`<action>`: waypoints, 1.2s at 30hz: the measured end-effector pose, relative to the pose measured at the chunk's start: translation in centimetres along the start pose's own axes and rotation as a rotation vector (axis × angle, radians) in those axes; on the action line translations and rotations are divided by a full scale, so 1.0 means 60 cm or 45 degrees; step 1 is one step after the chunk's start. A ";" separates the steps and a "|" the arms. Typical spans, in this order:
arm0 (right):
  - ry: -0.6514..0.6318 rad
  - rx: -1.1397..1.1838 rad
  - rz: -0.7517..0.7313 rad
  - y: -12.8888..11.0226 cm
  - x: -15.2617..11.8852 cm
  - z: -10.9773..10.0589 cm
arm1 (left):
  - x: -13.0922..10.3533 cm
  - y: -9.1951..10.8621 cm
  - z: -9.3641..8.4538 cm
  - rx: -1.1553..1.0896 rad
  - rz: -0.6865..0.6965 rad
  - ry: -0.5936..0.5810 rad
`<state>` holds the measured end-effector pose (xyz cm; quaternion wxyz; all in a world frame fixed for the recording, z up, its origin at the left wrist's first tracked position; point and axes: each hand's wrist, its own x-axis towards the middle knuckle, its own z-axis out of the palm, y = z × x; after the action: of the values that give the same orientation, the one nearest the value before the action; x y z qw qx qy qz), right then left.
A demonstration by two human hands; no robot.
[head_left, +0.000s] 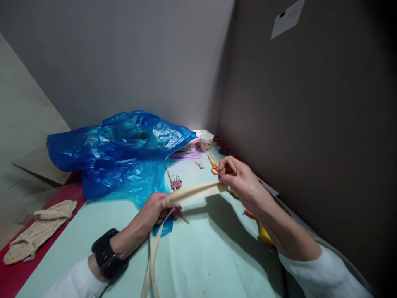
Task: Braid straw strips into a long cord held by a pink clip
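Note:
A cream-coloured strip (195, 193), which looks like fabric or flat cord, is stretched between my two hands above the table. My left hand (159, 208) is closed around its left end, with narrow tails of the strip hanging down toward the table's near edge. A short thin piece pokes out past the left fingers. My right hand (237, 176) pinches the other end, higher and farther right. Just beyond the right fingers lie orange-handled scissors (214, 164). A small pink piece with dark wire-like bits (176, 183) rests past my left hand.
A crumpled blue plastic bag (124, 153) covers the table's back left. Near the corner stands a white paper cup (206, 141). A beige woven piece (41, 231) lies on red material at left. Something yellow (264, 234) is partly hidden under my right forearm. Grey walls bound the back and right.

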<state>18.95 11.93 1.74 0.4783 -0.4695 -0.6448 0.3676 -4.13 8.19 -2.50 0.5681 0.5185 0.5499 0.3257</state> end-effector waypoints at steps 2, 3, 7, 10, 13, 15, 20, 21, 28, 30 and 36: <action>-0.182 -0.162 -0.023 -0.003 -0.002 -0.004 | -0.002 0.001 0.000 -0.005 0.008 0.001; -0.249 -0.230 -0.030 -0.004 -0.004 -0.004 | -0.003 0.002 0.001 -0.003 0.012 -0.004; -0.104 -0.269 -0.052 0.009 -0.002 0.000 | -0.005 0.009 0.007 0.042 0.020 -0.004; 0.115 -0.257 -0.027 0.032 0.005 0.004 | -0.007 0.015 0.011 0.078 0.013 0.018; 0.020 -0.335 0.001 0.050 0.008 0.011 | -0.008 0.018 0.011 0.098 0.004 0.020; -0.084 -0.354 0.017 0.049 0.005 0.015 | -0.009 0.017 0.009 0.086 0.003 0.002; -0.155 -0.236 0.043 0.024 0.000 0.007 | -0.006 0.012 0.006 0.090 0.019 0.011; -0.140 -0.195 0.046 0.020 0.001 0.003 | -0.006 0.013 0.007 0.091 0.019 0.016; -0.246 -0.634 -0.021 0.017 -0.006 -0.002 | -0.006 0.013 0.008 0.016 0.000 0.047; -0.440 -0.777 -0.028 0.011 -0.013 -0.004 | -0.004 0.009 0.007 0.003 -0.011 0.069; -0.671 -0.958 -0.193 -0.025 -0.035 0.006 | -0.001 0.002 0.007 0.057 0.037 0.061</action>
<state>18.41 9.46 2.46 0.1200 -0.4525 -0.8653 0.1788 -3.69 8.05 -2.40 0.5383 0.5311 0.5627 0.3338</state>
